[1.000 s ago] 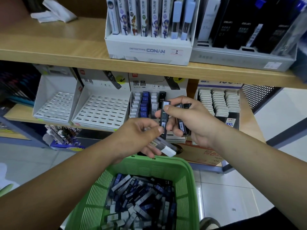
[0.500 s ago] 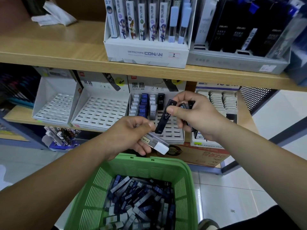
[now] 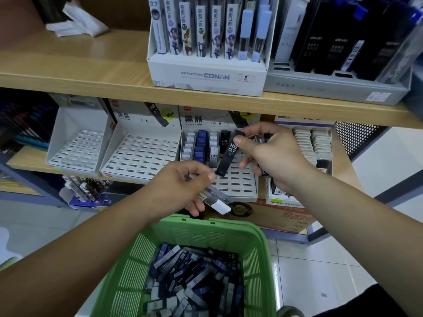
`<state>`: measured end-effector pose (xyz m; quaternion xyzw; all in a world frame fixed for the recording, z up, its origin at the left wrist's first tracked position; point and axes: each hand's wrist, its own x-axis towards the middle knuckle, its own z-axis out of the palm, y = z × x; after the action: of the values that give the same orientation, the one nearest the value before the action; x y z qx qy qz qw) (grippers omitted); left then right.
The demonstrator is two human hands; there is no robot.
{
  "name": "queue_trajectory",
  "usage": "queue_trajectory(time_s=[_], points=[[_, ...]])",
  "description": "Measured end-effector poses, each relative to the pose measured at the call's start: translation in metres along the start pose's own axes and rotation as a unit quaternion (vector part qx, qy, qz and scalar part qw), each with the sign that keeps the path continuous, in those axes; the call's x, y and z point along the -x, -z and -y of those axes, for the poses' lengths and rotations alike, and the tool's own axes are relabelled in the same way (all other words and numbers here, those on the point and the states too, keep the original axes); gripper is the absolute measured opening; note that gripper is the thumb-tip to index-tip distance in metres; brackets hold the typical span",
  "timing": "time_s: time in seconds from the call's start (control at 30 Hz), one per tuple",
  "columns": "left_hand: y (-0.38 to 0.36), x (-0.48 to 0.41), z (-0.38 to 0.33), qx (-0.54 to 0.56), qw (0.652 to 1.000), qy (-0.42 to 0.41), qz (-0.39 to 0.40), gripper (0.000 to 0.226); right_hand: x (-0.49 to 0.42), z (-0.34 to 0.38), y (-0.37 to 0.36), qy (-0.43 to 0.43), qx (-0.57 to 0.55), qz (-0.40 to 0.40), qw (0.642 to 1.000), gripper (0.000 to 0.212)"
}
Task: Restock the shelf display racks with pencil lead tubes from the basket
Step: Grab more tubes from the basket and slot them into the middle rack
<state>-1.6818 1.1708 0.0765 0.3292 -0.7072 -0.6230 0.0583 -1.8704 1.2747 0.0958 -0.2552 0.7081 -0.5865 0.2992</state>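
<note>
In the middle of the frame we see the right hand [image 3: 272,154] pinching a black tube [image 3: 229,154], marked HB 0.7, between thumb and forefinger. The tube is tilted, with its lower end in front of the slotted rack [image 3: 238,186]. More dark tubes sit in the curled fingers of this hand. To the lower left, the left hand [image 3: 180,186] grips a clear tube [image 3: 217,200] with a white cap, which points to the lower right. At the bottom centre is the green basket [image 3: 206,227], with many loose tubes [image 3: 194,282] inside. Some tubes stand in the rack's upper left slots. Left of it is a second white rack [image 3: 139,154], and on the upper shelf [image 3: 91,76] a Conan box [image 3: 206,74]
</note>
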Motion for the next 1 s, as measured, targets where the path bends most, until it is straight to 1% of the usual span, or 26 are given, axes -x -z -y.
queue_trajectory(time_s=[0.07,0.13,0.23,0.3,0.43,0.63,0.83,0.87,0.97,1.0], points=[[0.0,-0.002,0.0,-0.034,0.999,0.001,-0.011,0.02,-0.004,0.001,0.001,0.014,0.008,-0.032,0.999,0.014],[0.0,-0.003,-0.001,-0.054,0.998,0.004,-0.014,0.022,-0.012,0.001,-0.001,0.017,0.024,-0.047,0.998,0.013],[0.003,0.001,0.0,-0.027,1.0,-0.001,-0.007,0.018,-0.024,-0.004,-0.012,0.024,0.066,-0.043,0.997,0.014],[0.005,0.004,0.0,-0.01,1.0,0.0,-0.005,0.013,-0.031,-0.009,-0.019,0.033,0.125,-0.032,0.991,0.014],[0.009,0.008,-0.001,0.032,0.999,-0.011,-0.028,0.017,-0.038,-0.014,-0.021,0.045,0.189,-0.016,0.981,0.016],[0.017,0.006,0.004,0.062,0.993,-0.035,-0.092,0.02,-0.041,-0.013,-0.019,0.049,0.199,-0.011,0.979,0.025],[0.019,0.008,0.003,0.09,0.985,-0.048,-0.139,0.022,-0.043,-0.016,-0.02,0.064,0.229,-0.013,0.971,0.023],[0.02,0.009,0.003,0.094,0.984,-0.049,-0.141,0.022,-0.044,-0.018,-0.021,0.071,0.235,-0.016,0.969,0.021],[0.021,0.012,0.003,0.093,0.984,-0.047,-0.144,0.02,-0.049,-0.021,-0.022,0.09,0.294,-0.013,0.951,0.005],[0.022,0.012,0.003,0.087,0.985,-0.045,-0.143,0.018,-0.049,-0.021,-0.022,0.091,0.315,-0.004,0.945,0.005]])
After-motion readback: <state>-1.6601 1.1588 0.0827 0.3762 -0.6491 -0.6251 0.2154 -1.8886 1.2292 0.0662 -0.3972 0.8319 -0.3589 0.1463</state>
